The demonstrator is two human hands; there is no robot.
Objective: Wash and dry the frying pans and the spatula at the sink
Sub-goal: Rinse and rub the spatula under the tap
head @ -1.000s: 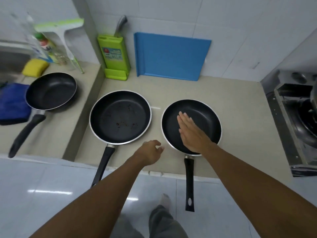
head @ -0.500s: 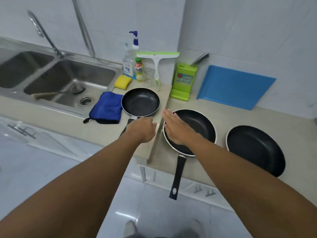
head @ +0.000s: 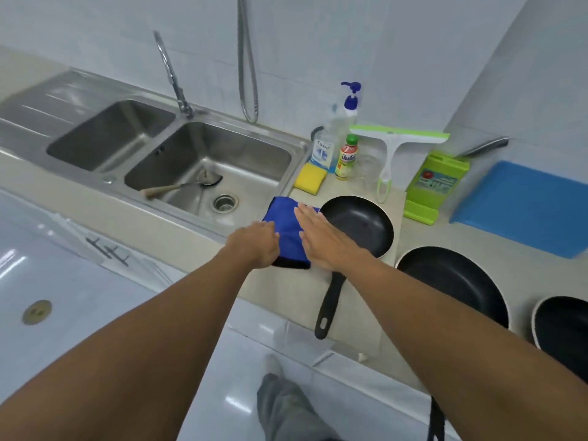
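Three black frying pans lie on the beige counter: a small pan (head: pixel 359 224) beside the sink, a larger pan (head: pixel 458 281) to its right, and a third pan (head: pixel 566 326) cut off by the right edge. A spatula (head: pixel 178 186) with a wooden handle lies in the right basin of the steel sink (head: pixel 254 154). A blue cloth (head: pixel 288 224) lies between the sink and the small pan. My left hand (head: pixel 254 245) hovers over the cloth's left edge with loosely curled fingers, holding nothing. My right hand (head: pixel 324 240) is flat with straight fingers over the cloth and the small pan's rim.
A yellow sponge (head: pixel 310 178), a soap pump bottle (head: pixel 331 138), a small orange bottle (head: pixel 346 157), a green squeegee (head: pixel 394 148), a green knife block (head: pixel 436 183) and a blue cutting board (head: pixel 521 205) stand along the wall. A tap (head: pixel 173 78) and a hose (head: pixel 248 58) rise behind the sink.
The view has swung left from the pans to the sink. Both hands have moved left, from above the two right pans to above the blue cloth and small pan.
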